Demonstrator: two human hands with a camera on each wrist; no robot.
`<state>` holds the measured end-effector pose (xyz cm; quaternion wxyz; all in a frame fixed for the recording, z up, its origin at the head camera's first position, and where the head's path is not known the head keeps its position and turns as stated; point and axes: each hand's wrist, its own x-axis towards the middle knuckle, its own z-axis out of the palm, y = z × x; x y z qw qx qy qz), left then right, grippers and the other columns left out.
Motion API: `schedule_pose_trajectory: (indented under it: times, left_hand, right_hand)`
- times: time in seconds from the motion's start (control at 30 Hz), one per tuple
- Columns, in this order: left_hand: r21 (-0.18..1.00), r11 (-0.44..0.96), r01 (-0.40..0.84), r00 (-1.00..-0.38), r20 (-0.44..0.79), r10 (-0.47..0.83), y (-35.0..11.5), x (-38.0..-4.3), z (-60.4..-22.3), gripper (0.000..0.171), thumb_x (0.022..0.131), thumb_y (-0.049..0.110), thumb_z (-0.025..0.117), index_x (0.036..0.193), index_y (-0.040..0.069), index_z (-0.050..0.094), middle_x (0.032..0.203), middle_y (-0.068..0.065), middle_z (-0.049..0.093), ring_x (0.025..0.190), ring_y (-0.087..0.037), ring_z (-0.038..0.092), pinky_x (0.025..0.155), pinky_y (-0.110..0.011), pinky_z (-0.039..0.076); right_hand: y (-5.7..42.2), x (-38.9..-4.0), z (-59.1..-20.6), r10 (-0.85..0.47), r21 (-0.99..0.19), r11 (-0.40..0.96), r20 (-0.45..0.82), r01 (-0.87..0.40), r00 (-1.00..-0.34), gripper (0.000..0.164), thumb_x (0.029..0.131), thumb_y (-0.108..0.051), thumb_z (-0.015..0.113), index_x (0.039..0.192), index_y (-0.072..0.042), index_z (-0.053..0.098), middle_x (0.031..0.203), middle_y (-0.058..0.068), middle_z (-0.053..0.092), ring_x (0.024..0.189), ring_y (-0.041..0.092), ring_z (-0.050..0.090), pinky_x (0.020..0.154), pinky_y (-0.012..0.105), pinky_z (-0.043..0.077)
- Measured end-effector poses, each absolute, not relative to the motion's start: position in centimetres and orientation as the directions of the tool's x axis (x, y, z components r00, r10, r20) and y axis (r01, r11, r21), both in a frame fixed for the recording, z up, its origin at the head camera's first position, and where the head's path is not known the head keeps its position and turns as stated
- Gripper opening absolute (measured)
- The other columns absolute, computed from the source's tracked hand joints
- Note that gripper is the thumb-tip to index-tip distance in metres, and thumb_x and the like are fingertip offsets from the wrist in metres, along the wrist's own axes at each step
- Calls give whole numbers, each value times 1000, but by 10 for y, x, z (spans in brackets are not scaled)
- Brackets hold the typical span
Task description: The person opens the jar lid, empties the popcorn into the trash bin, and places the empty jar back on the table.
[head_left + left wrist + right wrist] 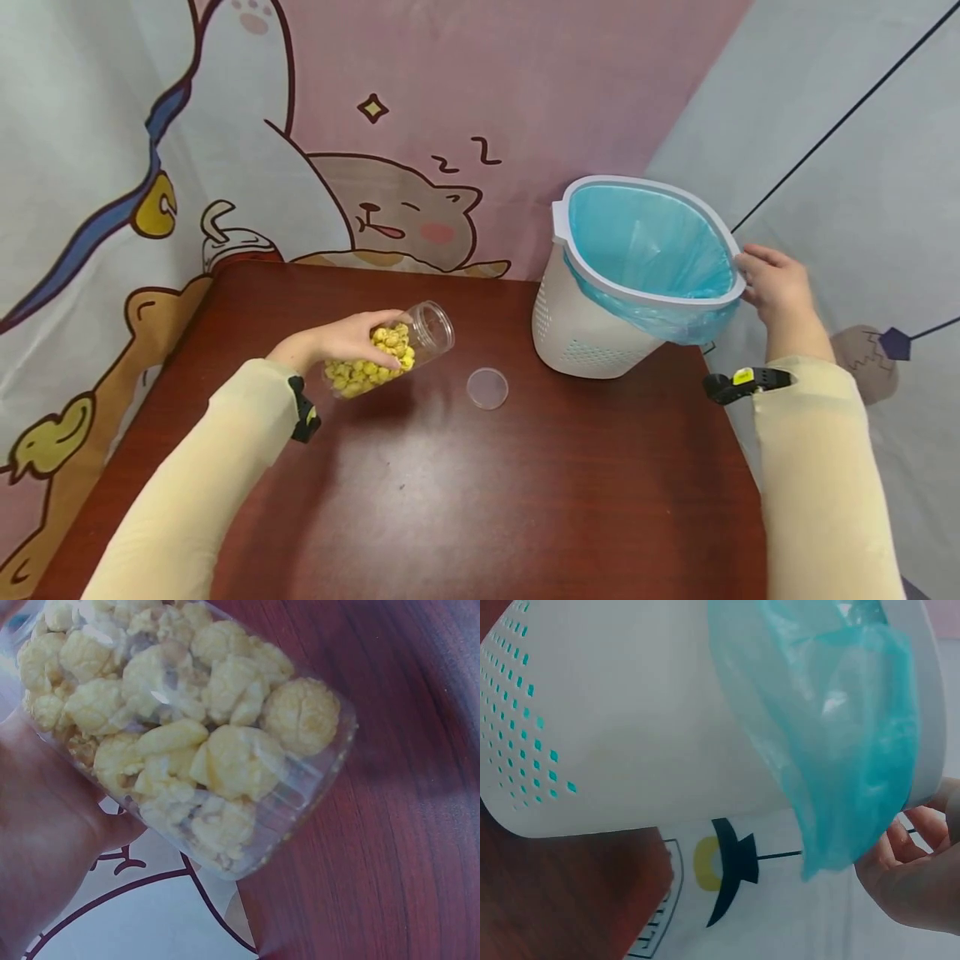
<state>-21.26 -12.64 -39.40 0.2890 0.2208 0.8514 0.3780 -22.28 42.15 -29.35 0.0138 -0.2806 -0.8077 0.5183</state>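
My left hand [348, 340] grips a clear plastic jar [430, 332] round its side. Yellow popcorn [358, 377] fills the lower part of the jar, also seen close up as round pieces of popcorn [240, 761] in the left wrist view. Held above the table, the jar tilts with its uncovered mouth toward the right. My right hand [780, 287] holds the right end of the rim of a pale trash can [592, 333], its fingers curled at the edge in the right wrist view. A blue bag [645, 242] lines the can and hangs over its rim.
A round translucent lid [487, 389] lies flat on the dark red wooden table [450, 500], between jar and can. The can is at the table's right rear. Behind the table hangs a cartoon-printed cloth [525, 100].
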Motion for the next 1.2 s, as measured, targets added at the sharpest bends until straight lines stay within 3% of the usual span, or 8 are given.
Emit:
schedule_pose_trajectory:
  times: [0.07,0.1,0.2,0.3,0.77,1.2]
  left_hand:
    - [772,616,159,-734,-325,596,-126,-213,-393,74,78,31,74,140,19,36,125,-13,50,106,-25,53,86,-38,49]
    - [772,616,159,-735,-325,596,-126,-214,-393,74,78,31,74,140,19,36,125,-13,50,106,-25,53,86,-38,49]
    - [768,619,165,-737,-321,594,-126,-216,-391,74,78,32,74,140,19,36,125,-13,50,107,-25,53,86,-38,49]
    - [761,624,179,-739,-315,596,-124,-219,-386,74,78,32,74,140,20,36,125,-13,50,107,-25,53,87,-39,49]
    - [735,630,251,-736,-278,617,-105,-240,-336,80,77,31,75,143,19,32,135,-14,44,114,-28,52,93,-43,46]
    - [690,648,322,-724,-261,638,-76,-266,-287,74,79,32,73,142,21,34,141,-9,39,120,-25,46,100,-44,40]
  right_hand:
    - [423,-223,-294,460,-862,261,-285,435,-841,57,91,-43,52,144,-27,37,119,-13,48,107,4,46,111,34,32]
    - [424,-224,-295,458,-872,243,-284,426,-843,57,91,-41,53,143,-25,38,110,-17,48,100,2,46,107,31,37]
    - [425,-226,-295,456,-895,197,-279,401,-845,55,91,-37,56,142,-23,41,100,-18,47,92,0,47,85,17,48]
    - [425,-226,-295,462,-909,171,-268,381,-846,53,91,-35,56,140,-22,43,100,-17,48,92,0,48,62,10,45]
    - [426,-224,-306,487,-910,166,-260,380,-834,51,92,-35,56,139,-21,45,97,-18,48,89,0,47,59,10,46]
    - [426,-224,-307,475,-906,213,-232,367,-849,52,93,-35,54,141,-19,43,100,-16,48,90,0,49,62,10,47]
